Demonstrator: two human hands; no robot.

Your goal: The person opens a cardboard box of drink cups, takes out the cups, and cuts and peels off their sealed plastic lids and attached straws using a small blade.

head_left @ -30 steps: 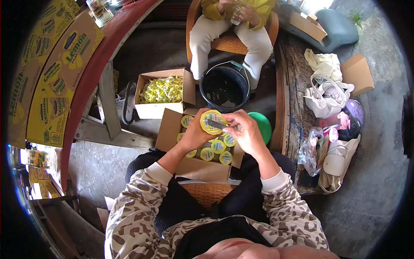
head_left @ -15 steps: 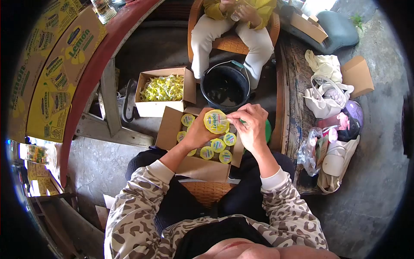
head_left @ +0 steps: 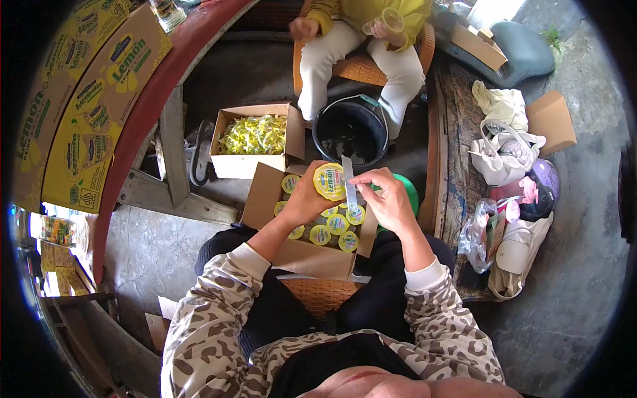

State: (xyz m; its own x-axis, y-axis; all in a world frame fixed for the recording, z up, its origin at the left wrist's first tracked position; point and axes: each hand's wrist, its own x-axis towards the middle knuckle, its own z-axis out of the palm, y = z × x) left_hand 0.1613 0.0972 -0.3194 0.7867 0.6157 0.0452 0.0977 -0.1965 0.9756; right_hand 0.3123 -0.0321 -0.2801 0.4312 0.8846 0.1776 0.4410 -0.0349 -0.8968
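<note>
Carefully, the left hand [head_left: 302,204] is wrapping round the side of a lidded cup [head_left: 329,182], which is sitting above the open carton [head_left: 308,259] of similar cups [head_left: 320,235], its yellow-rimmed lid facing up. The cup is probably weighing little, though if it is full, its thin wall would be giving under a hard squeeze and its film lid would be the fragile part; low round the body, just under the rim, is looking like the safest hold. Just beside the lid's right edge, a flat, pale strip [head_left: 348,178] is standing lengthwise, looking thin, light and fairly stiff, perhaps slick on its faces and sharp along its edges, so its flat faces are offering the better grip. Farther right, the right hand [head_left: 390,204] is pinching that strip between thumb and fingertips, the palm staying clear.
</note>
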